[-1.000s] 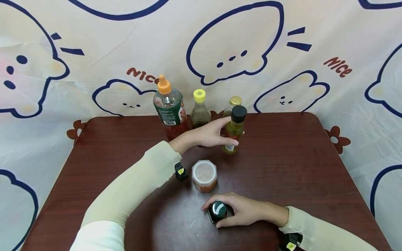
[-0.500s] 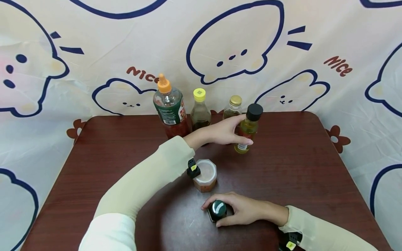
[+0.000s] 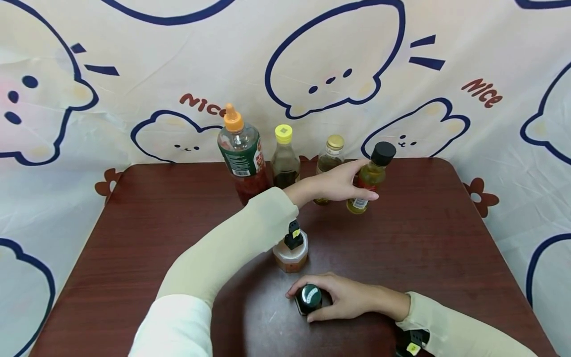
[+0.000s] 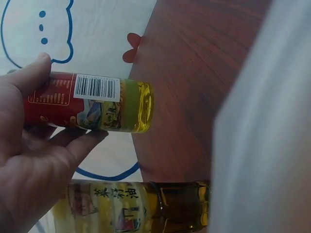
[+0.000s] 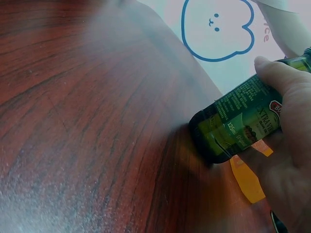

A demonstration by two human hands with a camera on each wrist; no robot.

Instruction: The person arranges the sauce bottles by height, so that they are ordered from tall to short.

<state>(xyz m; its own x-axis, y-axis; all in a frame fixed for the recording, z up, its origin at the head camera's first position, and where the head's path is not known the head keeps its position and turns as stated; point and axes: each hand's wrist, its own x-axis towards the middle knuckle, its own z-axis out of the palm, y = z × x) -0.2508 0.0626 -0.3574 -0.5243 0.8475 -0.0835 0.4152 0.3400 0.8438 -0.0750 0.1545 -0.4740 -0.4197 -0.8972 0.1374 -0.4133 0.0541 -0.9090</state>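
Before the cloth printed "Nice", we see the left hand gripping the black-capped bottle at its three o'clock, long axis leaning toward one; near it another bottle reads 菜籽油. At six, we find the right hand, fingers curled round a green bottle marked "125ml".

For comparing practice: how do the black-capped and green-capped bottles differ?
The black-capped bottle has a partly red label; the green-capped bottle has a green one. The left hand holds the black-capped bottle; the right hand, the green-capped bottle. Both are capped.
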